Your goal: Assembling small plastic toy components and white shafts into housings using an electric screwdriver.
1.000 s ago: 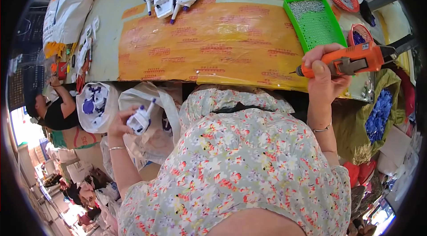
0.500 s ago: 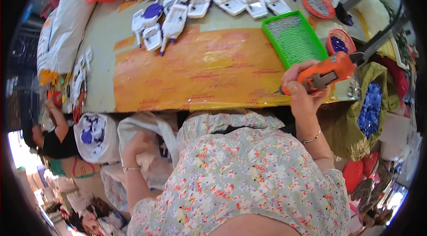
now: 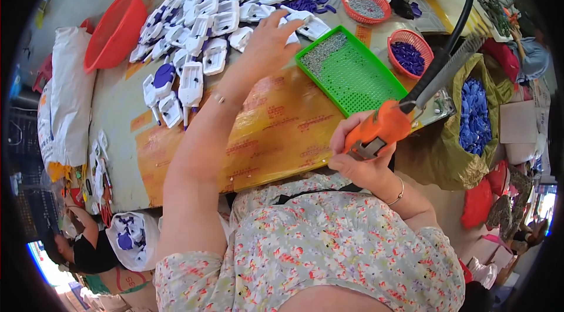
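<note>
Left hand (image 3: 265, 50) has moved from eight o'clock to twelve, its grip spread over white casings (image 3: 191, 84); contact is unclear. Right hand (image 3: 371, 172) has its grip closed around the orange screwdriver (image 3: 385, 127), three o'clock. Many casings lie open-faced on the bench (image 3: 111, 118) at eleven; finished ones I cannot count.

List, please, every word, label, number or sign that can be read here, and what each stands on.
Printed wording is not copied here; these carry it:
Orange tape sheet: rows of red print, mostly too small and blurred.
White sack: blue print, blurred toward the rim.
Tan package: red marking, partly seen.
Orange power driver: nothing legible.
</note>
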Action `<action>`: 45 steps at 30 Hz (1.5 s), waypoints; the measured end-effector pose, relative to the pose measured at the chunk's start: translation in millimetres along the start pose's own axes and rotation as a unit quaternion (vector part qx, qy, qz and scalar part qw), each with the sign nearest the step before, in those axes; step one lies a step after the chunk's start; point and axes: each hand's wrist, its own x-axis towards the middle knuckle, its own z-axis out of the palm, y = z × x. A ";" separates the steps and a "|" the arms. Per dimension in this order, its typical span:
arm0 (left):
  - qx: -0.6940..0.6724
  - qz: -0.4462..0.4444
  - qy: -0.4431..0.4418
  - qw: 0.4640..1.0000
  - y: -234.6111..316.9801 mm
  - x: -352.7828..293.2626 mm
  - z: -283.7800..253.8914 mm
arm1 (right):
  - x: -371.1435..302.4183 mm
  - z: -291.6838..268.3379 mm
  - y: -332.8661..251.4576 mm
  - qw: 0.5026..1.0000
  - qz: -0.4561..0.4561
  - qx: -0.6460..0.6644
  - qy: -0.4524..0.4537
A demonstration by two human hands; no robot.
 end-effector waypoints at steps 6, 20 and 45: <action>0.141 -0.053 -0.070 0.986 -43.2 26.9 54.3 | 5.6 -4.1 4.1 0.999 0.031 0.013 0.012; 0.155 -0.059 -0.016 0.986 9.6 -112.4 0.8 | 14.7 5.0 8.1 0.997 0.021 0.026 0.069; -0.107 -0.081 -0.041 0.990 103.7 -169.8 6.2 | 85.0 -55.8 79.2 0.897 -0.422 0.128 -0.013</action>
